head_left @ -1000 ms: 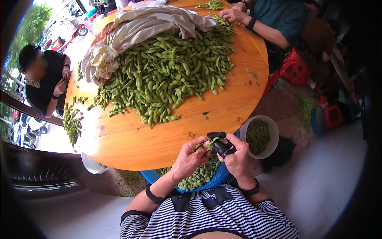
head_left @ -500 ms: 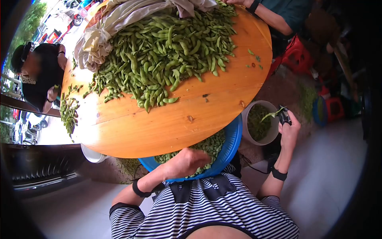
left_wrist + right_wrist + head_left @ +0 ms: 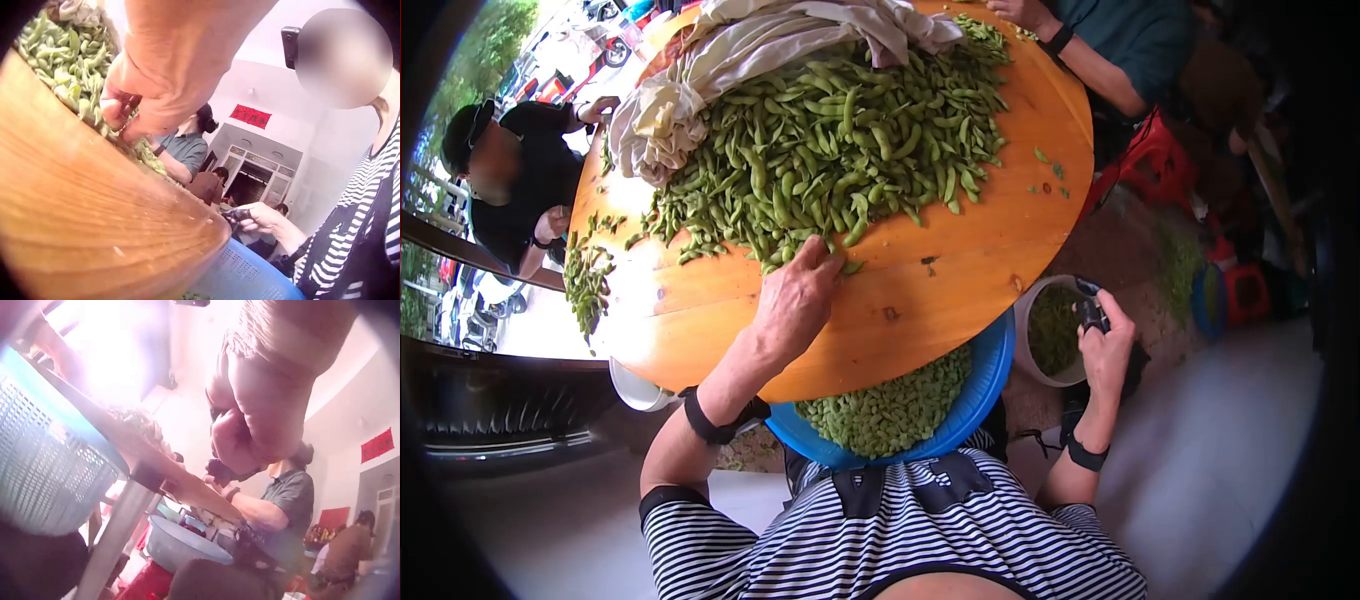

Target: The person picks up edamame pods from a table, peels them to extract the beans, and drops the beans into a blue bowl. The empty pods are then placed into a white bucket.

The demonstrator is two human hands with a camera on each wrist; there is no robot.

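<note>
My left hand [image 3: 798,297] reaches over the round table, its fingertips down at the near edge of a heap of green soybean pods [image 3: 800,190]. In the left wrist view, its bent thumb and finger come close together over the pods; I cannot tell whether one is pinched. My right hand [image 3: 1108,350] is raised beside a white bucket [image 3: 1025,335] of empty pods, with black covers [image 3: 1092,318] on thumb and forefinger and no pod showing. Shelled green beans [image 3: 890,405] fill a blue plastic basket [image 3: 990,390] at my lap, under the table edge.
A wooden table [image 3: 960,265] spans the middle, with a pale cloth [image 3: 750,55] bunched over the heap's far side. Other people sit at its left and far right. A smaller pod pile [image 3: 587,285] lies at the left edge. Red stools [image 3: 1155,165] stand at right.
My hands have parted. The left moved from above the basket forward to the heap. The right swung out to the bucket; the pod it held half a second ago is gone from it.
</note>
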